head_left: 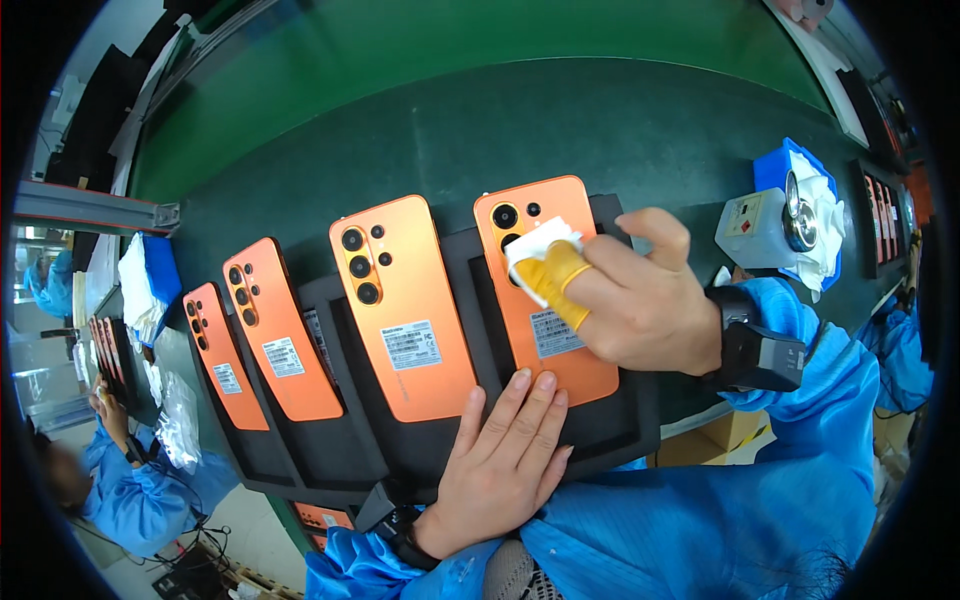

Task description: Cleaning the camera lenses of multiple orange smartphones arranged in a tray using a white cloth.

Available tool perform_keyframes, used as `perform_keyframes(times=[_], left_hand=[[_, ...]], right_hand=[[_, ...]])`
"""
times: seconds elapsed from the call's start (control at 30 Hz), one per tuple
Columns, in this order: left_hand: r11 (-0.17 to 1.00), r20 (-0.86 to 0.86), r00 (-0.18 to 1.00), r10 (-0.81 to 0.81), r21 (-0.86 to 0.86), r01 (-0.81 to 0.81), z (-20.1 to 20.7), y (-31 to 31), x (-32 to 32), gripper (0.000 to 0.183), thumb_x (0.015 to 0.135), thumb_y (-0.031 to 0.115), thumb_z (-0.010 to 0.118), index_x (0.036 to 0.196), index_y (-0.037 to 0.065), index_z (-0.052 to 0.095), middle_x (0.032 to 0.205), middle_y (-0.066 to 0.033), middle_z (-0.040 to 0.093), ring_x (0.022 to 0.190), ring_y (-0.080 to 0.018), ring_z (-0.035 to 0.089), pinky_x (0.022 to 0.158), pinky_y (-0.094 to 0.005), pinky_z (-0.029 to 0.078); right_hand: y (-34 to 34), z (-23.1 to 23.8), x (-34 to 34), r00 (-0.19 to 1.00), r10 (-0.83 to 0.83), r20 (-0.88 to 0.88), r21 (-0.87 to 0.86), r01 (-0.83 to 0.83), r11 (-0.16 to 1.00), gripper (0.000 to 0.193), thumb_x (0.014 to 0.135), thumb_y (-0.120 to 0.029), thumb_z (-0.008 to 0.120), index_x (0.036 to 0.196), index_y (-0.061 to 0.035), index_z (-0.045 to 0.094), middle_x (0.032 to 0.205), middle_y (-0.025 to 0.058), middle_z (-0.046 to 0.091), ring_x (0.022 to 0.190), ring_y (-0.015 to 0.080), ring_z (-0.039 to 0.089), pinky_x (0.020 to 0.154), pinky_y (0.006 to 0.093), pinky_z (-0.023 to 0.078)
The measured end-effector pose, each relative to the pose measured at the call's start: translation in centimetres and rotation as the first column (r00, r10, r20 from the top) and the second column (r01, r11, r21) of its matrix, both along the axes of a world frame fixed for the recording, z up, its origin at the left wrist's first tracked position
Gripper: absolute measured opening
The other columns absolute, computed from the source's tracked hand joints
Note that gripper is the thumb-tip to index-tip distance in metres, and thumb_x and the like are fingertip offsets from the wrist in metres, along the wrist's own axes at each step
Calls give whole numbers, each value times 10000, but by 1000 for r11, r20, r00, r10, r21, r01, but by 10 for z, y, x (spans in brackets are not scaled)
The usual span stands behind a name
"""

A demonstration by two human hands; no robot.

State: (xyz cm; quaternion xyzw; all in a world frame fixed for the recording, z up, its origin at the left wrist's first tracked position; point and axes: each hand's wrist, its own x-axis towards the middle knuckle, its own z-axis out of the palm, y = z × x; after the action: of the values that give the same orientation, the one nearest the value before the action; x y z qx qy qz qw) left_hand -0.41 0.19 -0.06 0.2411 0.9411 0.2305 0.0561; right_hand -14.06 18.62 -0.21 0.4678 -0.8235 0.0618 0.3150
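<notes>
Several orange phones lie back up in a black foam tray (pixel 365 455), each with a white label. My right hand (pixel 640 290), wearing yellow finger cots, pinches a folded white wipe (pixel 540 255) against the camera area of the rightmost phone (pixel 585 375). The wipe hides part of that phone's lenses. Flat and with fingers stretched out, my left hand (pixel 505 455) touches the same phone's lower edge with its fingertips. To its left lie a second phone (pixel 425 375), a third phone (pixel 305 385) and the leftmost phone (pixel 240 395).
A translucent jug (pixel 745 235) and a blue bin (pixel 775 170) with white wipes stand right of the tray. Another blue bin (pixel 160 270) with wipes is at left, near a clear plastic bag (pixel 178 420). A co-worker in blue (pixel 150 490) sits at the left.
</notes>
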Motion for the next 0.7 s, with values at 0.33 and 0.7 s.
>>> perform_keyframes(times=[0.33, 0.7], left_hand=[[1000, -4, 1000, -11, -5, 11, 0, 1, 0, 527, 824, 261, 672, 1301, 62, 569, 1400, -113, 503, 1356, -273, 404, 1141, -490, 198], [1000, 4, 1000, -11, -20, 11, -1, 1, 1, 536, 819, 263, 672, 1306, 64, 567, 1400, -111, 504, 1358, -270, 404, 1140, -495, 198]], right_hand=[[-6, -1, 7, 998, -22, 52, 98, 17, 995, 50, 621, -114, 618, 582, -141, 603, 781, -23, 460, 801, 154, 521, 893, 439, 321], [-15, 6, -24, 988, -84, 132, 56, 77, 995, 107, 675, -103, 696, 770, -74, 734, 847, 11, 561, 826, 164, 560, 925, 469, 289]])
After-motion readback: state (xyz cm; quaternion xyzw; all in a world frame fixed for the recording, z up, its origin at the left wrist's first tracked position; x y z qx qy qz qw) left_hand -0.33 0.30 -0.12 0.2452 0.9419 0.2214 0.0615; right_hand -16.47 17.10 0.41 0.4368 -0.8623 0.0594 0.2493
